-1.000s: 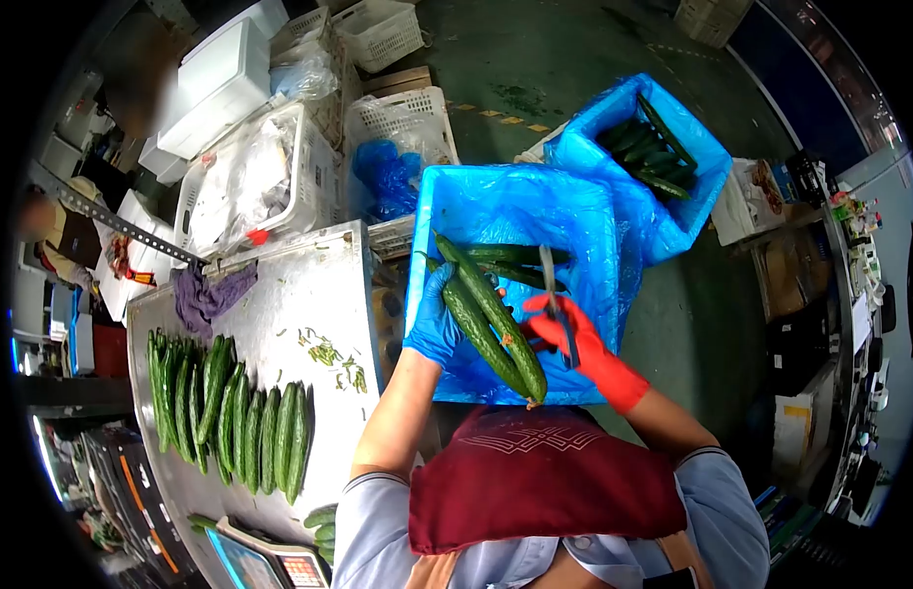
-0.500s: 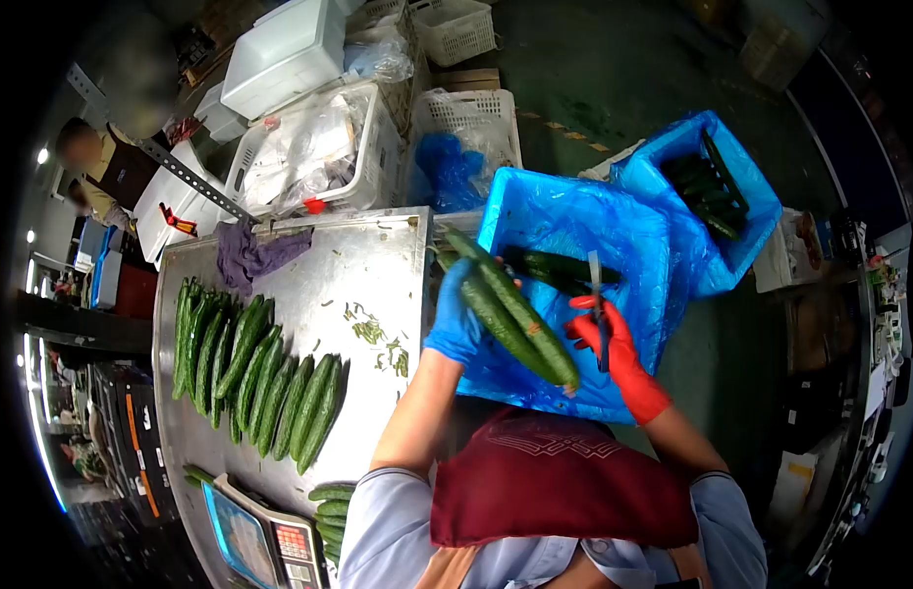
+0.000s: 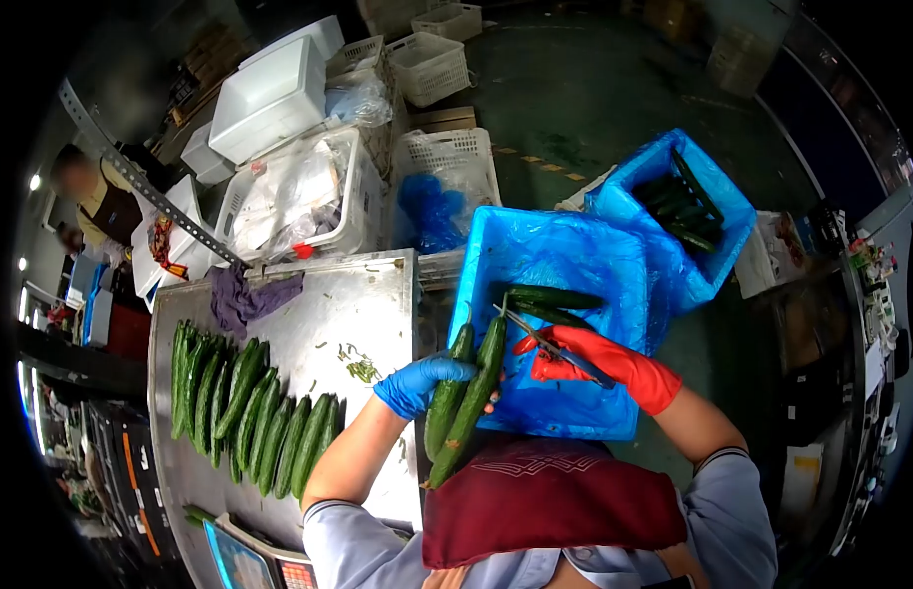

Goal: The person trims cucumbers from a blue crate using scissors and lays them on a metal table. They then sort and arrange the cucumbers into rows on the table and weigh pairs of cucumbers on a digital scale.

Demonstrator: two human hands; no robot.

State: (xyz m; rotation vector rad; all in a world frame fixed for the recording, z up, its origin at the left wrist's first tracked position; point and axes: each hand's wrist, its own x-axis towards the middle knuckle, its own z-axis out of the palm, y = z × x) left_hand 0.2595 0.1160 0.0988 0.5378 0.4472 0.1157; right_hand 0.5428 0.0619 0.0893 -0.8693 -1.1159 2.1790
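My left hand [image 3: 424, 386], in a blue glove, grips two long green cucumbers [image 3: 476, 393] side by side. They stand nearly upright, their lower ends close to my apron. In a red glove, my right hand [image 3: 589, 361] is closed on a knife [image 3: 537, 339] with a thin blade and dark handle. The blade points up and left, its tip by the upper end of the right-hand cucumber; whether they touch I cannot tell. Behind the hands, a few more cucumbers [image 3: 553, 296] lie in a crate [image 3: 625, 285] lined with blue plastic.
On the metal table [image 3: 373, 294] at left lie a row of cucumbers [image 3: 250, 402], green trimmings [image 3: 358, 366], a purple cloth [image 3: 248, 299] and a scale [image 3: 242, 555]. Another blue-lined crate [image 3: 736, 257] holds dark cucumbers. White crates [image 3: 353, 211] stand behind. A person [image 3: 103, 201] is at far left.
The left hand has drawn the two cucumbers down and left, turning them more upright. The right hand has moved left, tilting the knife towards their upper ends. The view has shifted slightly.
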